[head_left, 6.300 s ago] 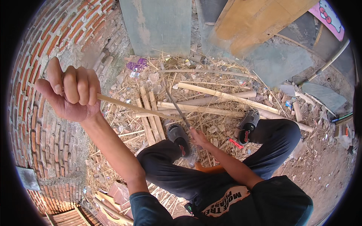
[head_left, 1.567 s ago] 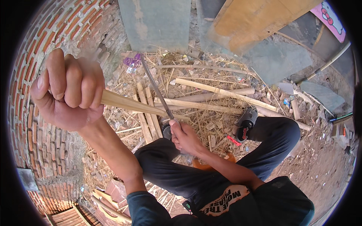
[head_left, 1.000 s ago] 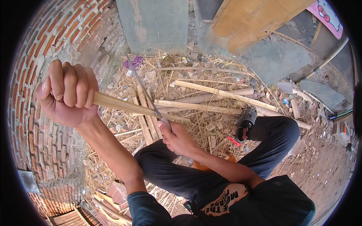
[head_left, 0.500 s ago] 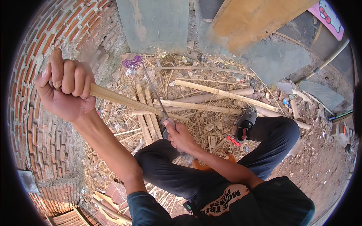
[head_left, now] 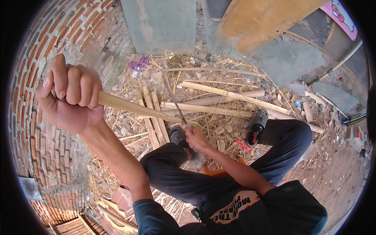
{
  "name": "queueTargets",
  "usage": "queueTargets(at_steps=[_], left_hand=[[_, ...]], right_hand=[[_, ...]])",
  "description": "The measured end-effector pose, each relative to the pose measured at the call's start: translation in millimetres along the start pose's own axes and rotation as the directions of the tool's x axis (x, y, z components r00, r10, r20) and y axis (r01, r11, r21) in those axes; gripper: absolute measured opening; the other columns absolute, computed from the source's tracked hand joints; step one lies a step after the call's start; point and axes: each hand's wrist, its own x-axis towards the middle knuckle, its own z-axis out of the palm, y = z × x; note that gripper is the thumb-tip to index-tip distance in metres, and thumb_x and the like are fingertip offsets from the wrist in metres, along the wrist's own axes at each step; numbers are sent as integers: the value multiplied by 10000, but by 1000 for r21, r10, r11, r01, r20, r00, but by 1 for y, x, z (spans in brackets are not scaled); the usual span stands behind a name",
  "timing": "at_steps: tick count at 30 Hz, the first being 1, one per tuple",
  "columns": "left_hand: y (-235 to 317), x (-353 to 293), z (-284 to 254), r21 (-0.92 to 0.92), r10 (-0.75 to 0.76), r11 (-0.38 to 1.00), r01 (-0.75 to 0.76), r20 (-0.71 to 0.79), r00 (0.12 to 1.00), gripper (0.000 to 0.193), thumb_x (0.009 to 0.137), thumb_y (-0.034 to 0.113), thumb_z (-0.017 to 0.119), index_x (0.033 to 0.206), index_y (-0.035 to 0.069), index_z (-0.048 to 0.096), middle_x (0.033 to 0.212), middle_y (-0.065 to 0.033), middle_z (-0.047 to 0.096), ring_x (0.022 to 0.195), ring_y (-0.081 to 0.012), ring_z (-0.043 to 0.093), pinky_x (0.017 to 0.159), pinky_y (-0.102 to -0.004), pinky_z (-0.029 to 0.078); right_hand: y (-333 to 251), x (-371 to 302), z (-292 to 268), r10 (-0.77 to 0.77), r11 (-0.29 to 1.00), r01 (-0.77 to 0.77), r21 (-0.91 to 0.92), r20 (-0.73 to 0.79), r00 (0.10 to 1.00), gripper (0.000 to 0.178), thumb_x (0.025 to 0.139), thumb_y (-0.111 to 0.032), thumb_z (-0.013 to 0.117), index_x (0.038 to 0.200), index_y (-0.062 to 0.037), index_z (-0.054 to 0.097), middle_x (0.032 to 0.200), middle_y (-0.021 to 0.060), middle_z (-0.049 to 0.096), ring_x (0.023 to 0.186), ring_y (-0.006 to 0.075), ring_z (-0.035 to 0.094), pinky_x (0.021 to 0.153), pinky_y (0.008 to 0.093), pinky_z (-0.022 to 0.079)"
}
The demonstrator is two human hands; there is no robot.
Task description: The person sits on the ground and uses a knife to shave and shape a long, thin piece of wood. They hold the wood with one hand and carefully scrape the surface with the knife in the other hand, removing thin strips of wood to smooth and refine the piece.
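The left hand [head_left: 71, 96], nearest the camera, stays closed around one end of a strip [head_left: 127, 104]. Lower, the right hand [head_left: 196, 140] grips a knife [head_left: 175, 100] whose blade crosses the strip near its lower end; both have shifted rightward since a moment ago, uncovering the left shoe [head_left: 178, 136].

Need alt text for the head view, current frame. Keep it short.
A person's raised left hand grips a pale wooden strip that slants down across a long blade held by its handle in the right hand. Below, similar strips lie on ground littered with straw-like scraps; a brick wall curves along the picture's left.
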Motion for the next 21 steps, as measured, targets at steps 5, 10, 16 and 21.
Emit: queueTargets(at_steps=[5,10,16,21], left_hand=[[0,1,0,24,9,1000,-8,-34,999,313,1006,158,540,730,137,395,461,57,343,342,-31,245,296,-198,247],[-3,0,-4,4,41,999,-41,-51,998,314,1014,149,536,730,133,403,455,59,334,342,-27,239,297,-195,241],[-1,-3,-4,27,39,999,-37,-76,996,313,1015,152,539,733,137,406,454,59,339,342,-26,242,301,-191,254],[2,2,-10,3,15,1000,-15,14,1000,320,1046,199,492,745,133,406,487,48,353,363,-45,245,311,-220,237]], right_hand=[[-26,-26,10,-1,997,-2,77,38,999,434,1093,-427,541,846,-74,487,619,-1,467,435,79,414,396,294,339],[-65,-59,34,-314,949,316,-10,89,945,416,1109,-379,541,838,-66,500,614,3,480,436,78,432,392,307,356],[52,11,-10,-253,936,222,-272,-84,964,482,1087,-457,554,870,-27,558,609,33,542,472,132,526,450,320,422],[105,52,-59,-227,909,167,-383,-118,967,567,1056,-520,576,864,11,625,631,75,596,516,188,585,530,378,468]])
